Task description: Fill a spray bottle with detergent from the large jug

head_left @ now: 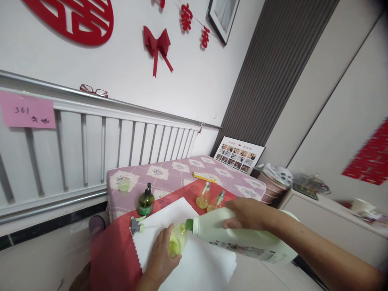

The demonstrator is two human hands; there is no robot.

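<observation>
Nearest the camera, the right forearm (321,248) is stretched in from the lower right corner. By the right hand (247,213) a large pale green jug (242,239) is gripped from above and held tilted on its side; the thumb is laid along the near face, while most of the fingers are hidden behind it. The jug's green spout (189,224) is brought to the neck of a small clear bottle (177,241); whether the two are touching cannot be told. The bottle is clasped between the thumb and curled fingers of the left hand (163,254), above a white scallop-edged cloth (201,268), and yellow-green liquid is seen inside.

At the cloth's left corner a grey and pale green sprayer head (137,225) is laid. Just beyond that, a dark green pump bottle (146,203) is set upright on a red cloth (112,250). Two spray bottles with yellowish liquid are stood close together behind the jug, the left one (203,198) and the right one (214,203). Farther back, a long yellow packet (204,176) and, to the left, a pale green cup (124,185) are placed on the purple patterned cover (178,178).
</observation>
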